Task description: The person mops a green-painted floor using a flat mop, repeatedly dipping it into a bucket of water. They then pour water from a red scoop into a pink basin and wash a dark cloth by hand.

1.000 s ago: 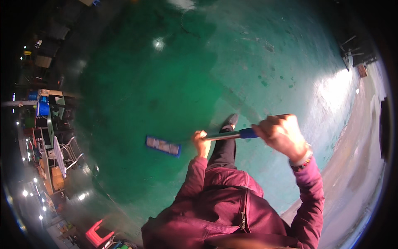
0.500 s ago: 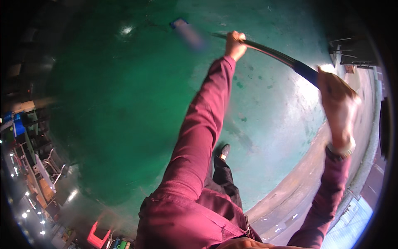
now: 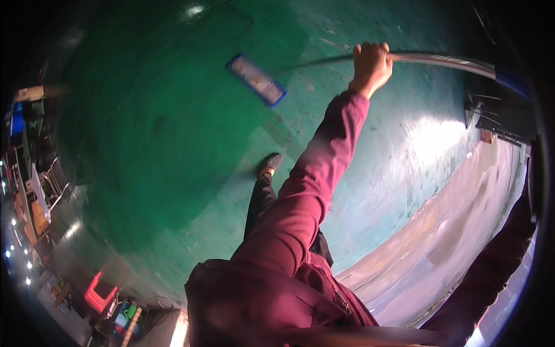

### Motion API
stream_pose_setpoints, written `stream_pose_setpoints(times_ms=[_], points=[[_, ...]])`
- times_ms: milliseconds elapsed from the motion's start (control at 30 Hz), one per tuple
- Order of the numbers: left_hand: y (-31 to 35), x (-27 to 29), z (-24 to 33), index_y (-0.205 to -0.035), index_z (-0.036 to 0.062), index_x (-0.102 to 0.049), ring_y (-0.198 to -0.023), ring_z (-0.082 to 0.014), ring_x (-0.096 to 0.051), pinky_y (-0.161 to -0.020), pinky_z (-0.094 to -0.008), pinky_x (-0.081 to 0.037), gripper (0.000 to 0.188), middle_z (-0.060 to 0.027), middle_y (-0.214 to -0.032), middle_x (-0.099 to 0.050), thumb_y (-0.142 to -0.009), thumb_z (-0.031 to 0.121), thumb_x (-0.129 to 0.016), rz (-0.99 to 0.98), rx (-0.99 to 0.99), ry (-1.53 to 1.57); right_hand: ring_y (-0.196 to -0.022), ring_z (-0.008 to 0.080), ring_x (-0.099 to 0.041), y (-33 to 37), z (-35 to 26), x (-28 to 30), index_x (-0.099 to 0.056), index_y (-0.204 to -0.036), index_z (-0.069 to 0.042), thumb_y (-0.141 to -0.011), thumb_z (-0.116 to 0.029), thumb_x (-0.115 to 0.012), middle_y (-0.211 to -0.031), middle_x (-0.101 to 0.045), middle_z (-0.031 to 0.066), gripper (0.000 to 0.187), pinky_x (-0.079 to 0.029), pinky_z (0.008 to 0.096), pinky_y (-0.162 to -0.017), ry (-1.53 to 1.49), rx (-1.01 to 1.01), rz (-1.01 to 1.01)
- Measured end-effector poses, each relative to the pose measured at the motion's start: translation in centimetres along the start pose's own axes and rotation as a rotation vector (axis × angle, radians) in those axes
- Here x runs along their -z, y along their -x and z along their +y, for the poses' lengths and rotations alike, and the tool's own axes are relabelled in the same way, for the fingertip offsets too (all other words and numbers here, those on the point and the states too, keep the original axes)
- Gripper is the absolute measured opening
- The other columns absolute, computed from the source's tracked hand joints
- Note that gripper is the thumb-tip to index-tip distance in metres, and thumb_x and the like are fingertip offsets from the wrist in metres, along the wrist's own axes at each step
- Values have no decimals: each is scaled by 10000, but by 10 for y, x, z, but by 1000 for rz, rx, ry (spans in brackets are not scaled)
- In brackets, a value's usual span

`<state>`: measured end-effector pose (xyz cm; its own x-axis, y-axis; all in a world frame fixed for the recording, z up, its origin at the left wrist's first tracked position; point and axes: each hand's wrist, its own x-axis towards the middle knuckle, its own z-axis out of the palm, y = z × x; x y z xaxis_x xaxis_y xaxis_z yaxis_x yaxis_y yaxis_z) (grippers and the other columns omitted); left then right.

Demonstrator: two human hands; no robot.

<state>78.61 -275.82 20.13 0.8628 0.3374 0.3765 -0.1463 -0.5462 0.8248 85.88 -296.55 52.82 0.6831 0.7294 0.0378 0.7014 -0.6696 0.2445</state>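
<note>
My left hand (image 3: pixel 372 65) is closed around the pole (image 3: pixel 439 60) of a flat mop, with the arm stretched out ahead. From the hand, the thin pole runs left toward the blue-rimmed, greyish mop head (image 3: pixel 257 80), and right to a dark blue grip section (image 3: pixel 511 84) at the dark rim of the picture. The mop head appears against the green floor (image 3: pixel 173 144); whether it touches the floor I cannot tell. My right sleeve (image 3: pixel 497 266) rises along the right edge, while the right hand itself is outside the visible picture.
My shoe (image 3: pixel 273 162) is on the floor below the mop head. A worn, pale strip of ground (image 3: pixel 445 225) curves along the right. At lower left are a red plastic stool (image 3: pixel 99 296) and assorted items; metal-framed furniture (image 3: pixel 52 185) lines the left edge.
My left hand and the pole have shifted right in the picture. The right hand has passed out of view at the right. The mop head sits lower and looks sharper; a foot has moved left.
</note>
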Motion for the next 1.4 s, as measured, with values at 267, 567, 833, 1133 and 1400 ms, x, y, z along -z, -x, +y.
stream_pose_setpoints(times_ms=[267,567,833,1133,1400], points=[[288,55,-62,-801,36,-540,-650,-339,-581,-567,-424,-438,142,-149,-687,-582,-734,127,-627,-336,265,-305,-577,285,-542,121,-100,-140,-600,-750,-73,-724,-272,-550,-619,-521,122,207,-428,359,-530,-328,132,-57],[528,121,-124,-655,68,-511,-849,-324,-496,-810,-423,-394,50,-114,-723,-519,-653,80,-560,-44,745,-539,-516,305,-588,276,-268,-183,-624,-665,-76,-812,-413,-595,-549,-573,126,369,-465,397,-503,-760,32,-199],[325,4,-107,-634,16,-554,-653,-250,-586,-606,-344,-465,78,-105,-688,-593,-656,-58,-541,123,515,-179,-466,244,-560,134,-90,-176,-591,-597,-82,-791,-356,-627,-516,-549,69,338,-425,348,-452,-616,179,-28],[-121,-216,-43,-708,30,-542,-574,-120,-442,-522,-264,-355,159,-10,-694,-488,-659,-120,-566,259,282,197,-418,212,-452,-105,218,-117,-513,-591,-80,-673,-75,-696,-501,-424,46,201,-369,342,-423,-394,95,145],[-427,-376,-116,-653,54,-449,-664,-141,-418,-628,-299,-345,120,-9,-654,-436,-738,-7,-507,375,190,705,-407,218,-447,-248,296,-158,-529,-631,-38,-757,-32,-661,-503,-437,68,183,-365,310,-420,-262,-97,359]])
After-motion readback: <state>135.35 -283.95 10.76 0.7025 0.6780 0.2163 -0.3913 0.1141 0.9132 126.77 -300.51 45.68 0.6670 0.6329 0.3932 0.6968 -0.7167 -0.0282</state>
